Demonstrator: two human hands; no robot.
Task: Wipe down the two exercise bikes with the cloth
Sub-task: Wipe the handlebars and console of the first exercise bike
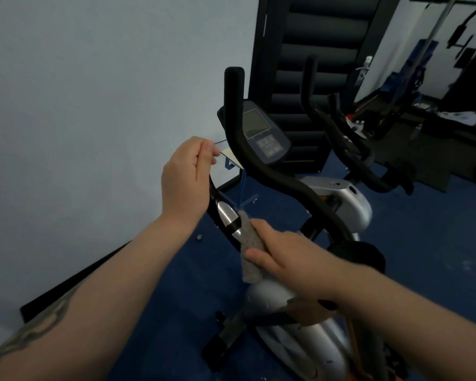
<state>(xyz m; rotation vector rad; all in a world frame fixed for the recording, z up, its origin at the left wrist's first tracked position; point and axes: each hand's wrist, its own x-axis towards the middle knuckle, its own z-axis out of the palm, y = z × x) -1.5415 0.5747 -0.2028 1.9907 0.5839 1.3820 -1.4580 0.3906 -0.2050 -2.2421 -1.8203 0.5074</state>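
— So where's the grey cloth (250, 248)?
— Mid-frame — pinched in the right hand (291, 259), pressed on the near bike's (294, 312) chrome handlebar sensor (227, 215).
— And the left hand (186, 177)?
— Curled round that handlebar (261, 163), just above. The second bike (352, 193) stands behind, right of centre.

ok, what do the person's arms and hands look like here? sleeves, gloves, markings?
Both arms are bare up to the frame edge: no sleeves, gloves, watch or rings in view. The left forearm carries a dark grey tattoo along its outer side, near the lower left corner. The left hand shows no markings. The right hand has dark, near-black polish on the one nail that shows.
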